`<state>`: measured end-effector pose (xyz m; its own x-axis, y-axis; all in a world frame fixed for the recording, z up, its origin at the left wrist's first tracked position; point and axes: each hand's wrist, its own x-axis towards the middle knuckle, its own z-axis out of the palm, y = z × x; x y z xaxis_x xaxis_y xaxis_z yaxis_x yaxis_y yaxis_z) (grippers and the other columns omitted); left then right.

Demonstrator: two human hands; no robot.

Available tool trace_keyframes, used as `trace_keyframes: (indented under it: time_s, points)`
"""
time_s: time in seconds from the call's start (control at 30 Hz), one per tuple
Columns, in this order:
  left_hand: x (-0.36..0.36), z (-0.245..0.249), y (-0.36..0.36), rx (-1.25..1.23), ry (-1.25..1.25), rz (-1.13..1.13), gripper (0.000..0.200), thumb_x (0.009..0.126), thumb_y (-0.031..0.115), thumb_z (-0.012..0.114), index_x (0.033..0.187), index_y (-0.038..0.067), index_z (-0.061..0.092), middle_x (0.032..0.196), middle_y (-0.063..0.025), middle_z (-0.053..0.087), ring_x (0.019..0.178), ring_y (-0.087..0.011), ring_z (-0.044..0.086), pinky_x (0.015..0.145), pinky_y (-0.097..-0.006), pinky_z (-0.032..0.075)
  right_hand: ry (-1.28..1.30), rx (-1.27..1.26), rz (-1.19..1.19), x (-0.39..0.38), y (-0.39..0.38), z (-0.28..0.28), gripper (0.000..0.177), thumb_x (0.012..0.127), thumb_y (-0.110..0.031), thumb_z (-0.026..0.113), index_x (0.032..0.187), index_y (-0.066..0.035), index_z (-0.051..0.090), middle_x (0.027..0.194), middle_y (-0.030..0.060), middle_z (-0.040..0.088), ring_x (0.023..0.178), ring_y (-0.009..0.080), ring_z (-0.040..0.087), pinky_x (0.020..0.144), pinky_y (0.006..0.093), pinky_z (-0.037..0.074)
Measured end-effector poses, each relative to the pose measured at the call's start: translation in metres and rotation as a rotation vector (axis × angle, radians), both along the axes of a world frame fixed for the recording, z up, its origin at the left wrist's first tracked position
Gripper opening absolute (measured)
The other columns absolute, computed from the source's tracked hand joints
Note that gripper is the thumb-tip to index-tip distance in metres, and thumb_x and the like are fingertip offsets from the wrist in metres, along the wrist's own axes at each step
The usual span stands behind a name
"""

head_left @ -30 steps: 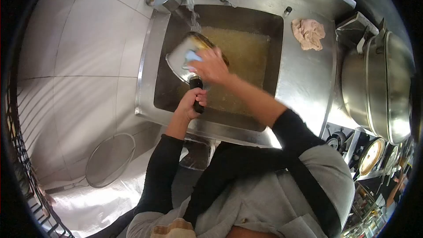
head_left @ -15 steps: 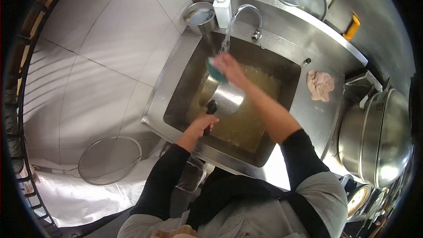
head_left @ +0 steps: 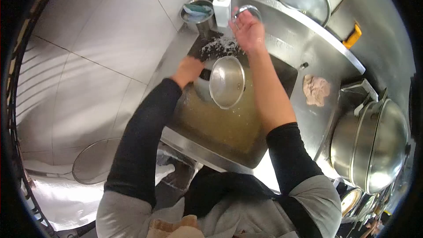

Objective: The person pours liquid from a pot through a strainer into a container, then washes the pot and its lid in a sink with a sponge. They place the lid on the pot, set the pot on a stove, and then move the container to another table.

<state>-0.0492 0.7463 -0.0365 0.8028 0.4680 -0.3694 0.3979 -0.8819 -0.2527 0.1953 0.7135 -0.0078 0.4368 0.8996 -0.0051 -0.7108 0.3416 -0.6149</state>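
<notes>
My left hand (head_left: 188,68) grips the dark handle of a small steel saucepan (head_left: 227,82), held tilted over the sink (head_left: 207,150) of murky yellowish water. Water splashes just behind the pan's rim. Raised at the tap, my right hand (head_left: 247,28) has its fingers spread and holds nothing. A blue-green sponge (head_left: 194,9) lies in the steel cup (head_left: 198,17) on the sink's back left corner.
A white soap dispenser (head_left: 221,4) stands beside the cup. A pink rag (head_left: 316,90) lies on the counter right of the sink, and a large lidded steel pot (head_left: 374,141) stands further right. A round sieve (head_left: 94,161) leans by the tiled wall, lower left.
My right hand let go of the sponge, which now lies in the steel cup, and rose to the tap. My left hand moved the pan toward the sink's back left.
</notes>
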Motion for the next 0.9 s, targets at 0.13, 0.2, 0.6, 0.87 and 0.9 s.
trace_keyframes:
  time_s: [0.13, 0.2, 0.6, 0.87, 0.9]
  points:
    - [0.075, -0.007, -0.002, 0.076, 0.114, -0.244, 0.019, 0.088, 0.016, 0.060, 0.092, 0.013, 0.078, 0.097, -0.0069, 0.075, 0.090, -0.0263, 0.072, 0.076, -0.0396, 0.057, 0.145, 0.068, 0.105, 0.006, -0.059, 0.038, 0.042, 0.106, -0.029, 0.034, 0.121, 0.004, 0.056, 0.113, 0.0148, 0.066, 0.108, 0.0316, 0.063, 0.101, 0.0438, 0.047]
    - [0.117, -0.002, -0.013, 0.115, 0.175, -0.350, 0.020, 0.087, 0.016, 0.060, 0.092, 0.015, 0.079, 0.098, -0.0053, 0.075, 0.090, -0.0253, 0.072, 0.075, -0.0398, 0.057, 0.079, -0.006, 0.172, 0.017, -0.083, 0.031, 0.049, 0.107, -0.036, 0.032, 0.118, 0.004, 0.058, 0.105, 0.0150, 0.068, 0.097, 0.0320, 0.065, 0.099, 0.0462, 0.048]
    - [0.187, 0.014, -0.031, 0.025, 0.054, -0.460, 0.018, 0.075, 0.013, 0.074, 0.092, 0.012, 0.076, 0.090, -0.0095, 0.074, 0.089, -0.0317, 0.072, 0.073, -0.0419, 0.059, -0.137, -0.533, 0.059, 0.035, -0.201, -0.078, 0.025, 0.100, -0.024, 0.050, 0.111, -0.005, 0.062, 0.088, 0.0045, 0.067, 0.074, 0.0117, 0.062, 0.067, 0.0257, 0.051]
    - [0.017, -0.009, -0.051, -0.146, -0.147, 0.184, 0.023, 0.079, 0.017, 0.066, 0.100, 0.011, 0.072, 0.096, -0.0144, 0.072, 0.091, -0.0345, 0.070, 0.080, -0.0471, 0.056, -0.339, -0.355, 0.433, 0.033, -0.099, -0.058, 0.027, 0.101, -0.018, 0.049, 0.115, 0.000, 0.064, 0.100, 0.0087, 0.069, 0.090, 0.0182, 0.066, 0.087, 0.0311, 0.054]
    - [-0.003, -0.018, -0.063, -0.141, -0.140, 0.202, 0.023, 0.079, 0.017, 0.066, 0.100, 0.011, 0.072, 0.096, -0.0144, 0.072, 0.091, -0.0345, 0.070, 0.080, -0.0471, 0.056, -0.241, -0.313, 0.376, 0.033, -0.075, -0.057, 0.028, 0.101, -0.018, 0.050, 0.116, 0.001, 0.064, 0.102, 0.0095, 0.068, 0.091, 0.0185, 0.066, 0.089, 0.0317, 0.053]
